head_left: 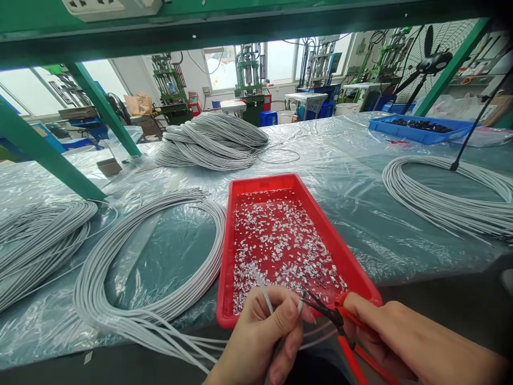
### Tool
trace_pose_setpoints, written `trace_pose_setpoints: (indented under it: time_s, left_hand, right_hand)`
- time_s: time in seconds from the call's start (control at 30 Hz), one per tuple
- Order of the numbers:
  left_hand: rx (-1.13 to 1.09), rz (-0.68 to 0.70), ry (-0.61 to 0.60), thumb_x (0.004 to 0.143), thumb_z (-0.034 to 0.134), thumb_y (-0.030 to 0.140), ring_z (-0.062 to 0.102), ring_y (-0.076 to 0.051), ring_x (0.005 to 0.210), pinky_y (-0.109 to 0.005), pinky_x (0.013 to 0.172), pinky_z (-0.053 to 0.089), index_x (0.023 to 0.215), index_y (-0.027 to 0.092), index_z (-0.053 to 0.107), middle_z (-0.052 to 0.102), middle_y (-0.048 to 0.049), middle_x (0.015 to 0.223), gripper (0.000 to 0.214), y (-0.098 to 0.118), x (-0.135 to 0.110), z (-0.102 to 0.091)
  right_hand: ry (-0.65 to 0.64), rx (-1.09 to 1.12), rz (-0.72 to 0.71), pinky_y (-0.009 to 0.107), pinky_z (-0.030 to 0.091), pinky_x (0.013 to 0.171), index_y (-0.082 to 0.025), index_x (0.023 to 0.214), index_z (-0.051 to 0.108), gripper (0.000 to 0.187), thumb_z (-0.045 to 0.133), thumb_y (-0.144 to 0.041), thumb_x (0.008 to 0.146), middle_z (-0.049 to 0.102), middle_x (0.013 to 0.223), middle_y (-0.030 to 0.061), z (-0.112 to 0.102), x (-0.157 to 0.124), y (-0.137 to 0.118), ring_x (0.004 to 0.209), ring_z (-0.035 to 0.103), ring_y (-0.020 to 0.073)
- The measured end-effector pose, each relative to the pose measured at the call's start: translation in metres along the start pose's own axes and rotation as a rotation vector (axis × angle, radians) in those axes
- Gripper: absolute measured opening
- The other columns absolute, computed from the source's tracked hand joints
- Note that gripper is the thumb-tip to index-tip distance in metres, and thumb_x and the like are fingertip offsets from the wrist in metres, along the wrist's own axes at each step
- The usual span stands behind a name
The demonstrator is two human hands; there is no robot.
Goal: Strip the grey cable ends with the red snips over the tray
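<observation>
My left hand [268,331] is closed around a thin grey cable [262,291], with one piece sticking up past the fingers and a short end showing by the thumb. In my right hand [395,334] is a pair of scissors [340,321] with red handles and dark blades. The blade tips sit right at the cable end beside my left thumb; whether they touch it I cannot tell. Both hands are over the near edge of a red tray [344,251] strewn with small shiny silver scraps. A coil of grey cable [94,278] lies left of the tray, its strands trailing towards my left hand.
More cable coils lie at the far left [44,246], behind the tray [212,139] and at the right [441,198]. A blue tray [420,131] of dark parts stands at the back right. Green frame posts [104,109] rise from the plastic-covered table. A fan [435,61] stands behind.
</observation>
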State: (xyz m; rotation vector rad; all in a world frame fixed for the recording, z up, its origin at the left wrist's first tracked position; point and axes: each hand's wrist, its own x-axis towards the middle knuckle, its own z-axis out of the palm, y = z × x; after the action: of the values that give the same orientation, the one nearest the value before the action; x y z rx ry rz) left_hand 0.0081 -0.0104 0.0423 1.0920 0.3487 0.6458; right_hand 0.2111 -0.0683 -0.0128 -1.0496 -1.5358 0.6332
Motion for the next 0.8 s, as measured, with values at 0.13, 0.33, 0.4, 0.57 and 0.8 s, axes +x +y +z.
trace_pose_setpoints:
  time_s: [0.13, 0.33, 0.4, 0.57, 0.8]
  left_hand:
    - [0.032, 0.115, -0.044, 0.091, 0.07, 0.037, 0.023, 0.002, 0.027, -0.004, 0.028, 0.024, 0.084, 0.024, 0.082, 0.036, 0.0096, 0.043, 0.019, 0.011, -0.007, 0.007]
    - [0.037, 0.153, 0.004, 0.096, 0.063, 0.034, 0.024, 0.001, 0.022, -0.006, 0.021, 0.024, 0.086, 0.024, 0.079, 0.047, 0.0086, 0.045, 0.022, -0.004, 0.009, 0.001]
    - [0.046, 0.197, 0.03, 0.095, 0.064, 0.035, 0.026, 0.001, 0.022, -0.005, 0.021, 0.024, 0.087, 0.025, 0.078, 0.051, 0.0088, 0.046, 0.019, -0.014, 0.012, 0.0]
    - [0.212, 0.089, 0.415, 0.078, 0.081, 0.048, 0.047, 0.001, 0.028, -0.003, 0.03, 0.032, 0.071, 0.015, 0.072, 0.057, 0.0063, 0.044, 0.035, -0.015, 0.001, 0.018]
    - [0.426, 0.018, 0.606, 0.066, 0.081, 0.065, 0.046, -0.001, 0.03, -0.008, 0.031, 0.028, 0.074, 0.014, 0.075, 0.056, 0.004, 0.047, 0.052, -0.01, -0.001, 0.032]
  right_hand:
    - [0.031, 0.118, 0.039, 0.023, 0.054, 0.056, -0.02, 0.105, 0.076, 0.045, 0.078, -0.054, 0.076, 0.064, 0.061, 0.0037, 0.01, 0.025, -0.02, 0.068, 0.066, 0.023]
    - [0.107, 0.16, 0.034, 0.02, 0.051, 0.047, -0.018, 0.096, 0.079, 0.04, 0.079, -0.054, 0.079, 0.063, 0.057, 0.0023, 0.024, 0.026, -0.013, 0.055, 0.062, 0.0175]
    - [0.173, 0.097, -0.056, 0.018, 0.049, 0.043, -0.017, 0.094, 0.079, 0.034, 0.071, -0.05, 0.089, 0.063, 0.057, 0.0017, 0.029, 0.023, -0.008, 0.048, 0.06, 0.014]
    - [0.22, -0.049, -0.318, 0.013, 0.046, 0.041, -0.018, 0.072, 0.072, 0.026, 0.056, -0.019, 0.092, 0.06, 0.054, -0.0003, 0.034, 0.024, -0.01, 0.042, 0.059, 0.0102]
    - [0.324, -0.149, -0.436, 0.014, 0.049, 0.051, -0.021, 0.08, 0.067, 0.016, 0.059, -0.011, 0.088, 0.067, 0.064, -0.0038, 0.027, 0.024, -0.017, 0.05, 0.061, 0.0082]
